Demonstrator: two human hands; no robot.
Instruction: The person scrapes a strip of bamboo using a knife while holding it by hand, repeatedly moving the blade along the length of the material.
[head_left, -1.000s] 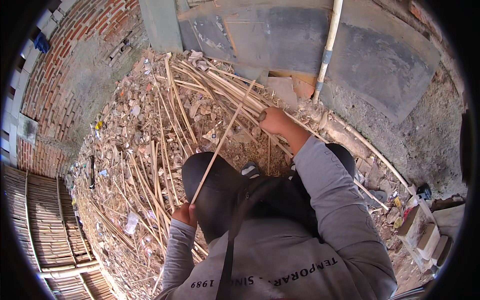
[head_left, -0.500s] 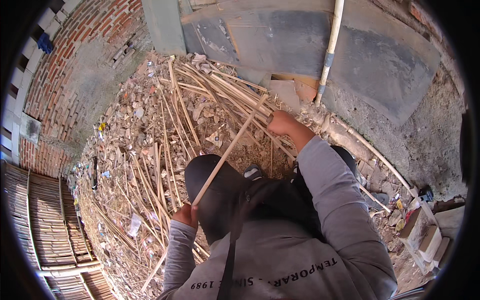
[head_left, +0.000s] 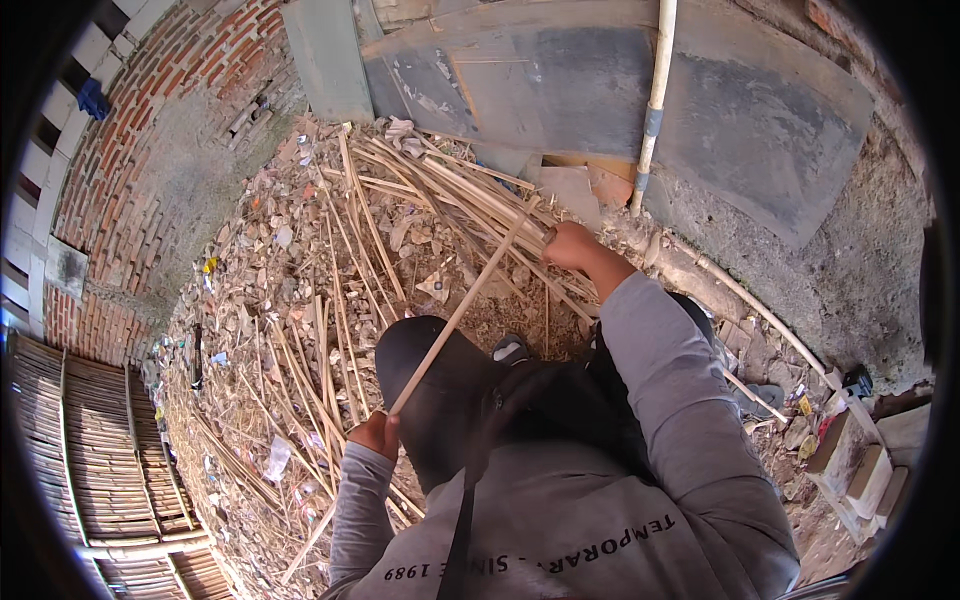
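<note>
A long, pale bamboo strip [head_left: 455,318] slants up and away from my left hand [head_left: 376,434], whose fingers are wrapped round its near end. The strip passes over my left knee, and its far end lies across other strips in view. My right hand [head_left: 570,247] is closed in a fist just right of that far end. Something small and dark shows at its thumb side, but I cannot make out what it is. Beneath and beyond the fist lies a loose bundle of bamboo strips [head_left: 455,190].
More thin strips [head_left: 325,375] are strewn over rubble to the left. A white pipe [head_left: 655,110] stands against dark sheets [head_left: 770,140] ahead. A thin pole [head_left: 745,295] runs along the wall's foot at right, near pale blocks [head_left: 868,478]. Brick wall [head_left: 180,80] rises far left.
The whole view has shifted slightly. Both hands keep nearly the same pose, and the bamboo strip stays in my left hand.
</note>
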